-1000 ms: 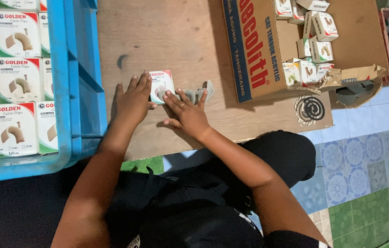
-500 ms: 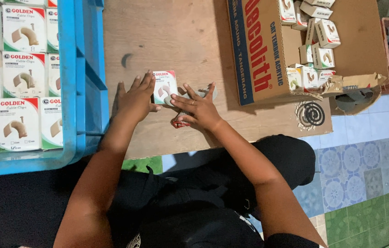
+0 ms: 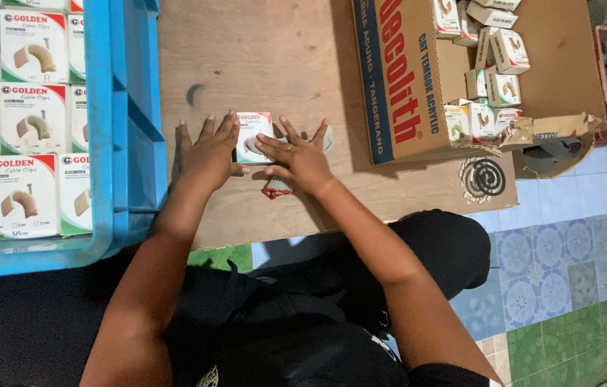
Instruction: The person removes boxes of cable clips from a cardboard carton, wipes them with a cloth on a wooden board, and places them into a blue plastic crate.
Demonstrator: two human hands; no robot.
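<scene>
A small white box with red and green print lies on the wooden board. My left hand rests flat on the board, fingers spread, its fingertips and thumb against the box's left side. My right hand lies flat with fingers spread, its fingertips on top of the box. A red-edged piece of carton sticks out under my right palm. A grey scrap shows beyond my right fingers.
A blue crate at the left holds rows of the same white boxes. A large cardboard carton at the right holds several loose small boxes. A dark coil lies near the board's edge. Tiled floor is below.
My right hand has slid left and up, so its fingers now cover more of the small box. The red-edged carton piece has come into view under the palm. My left hand has hardly moved.
</scene>
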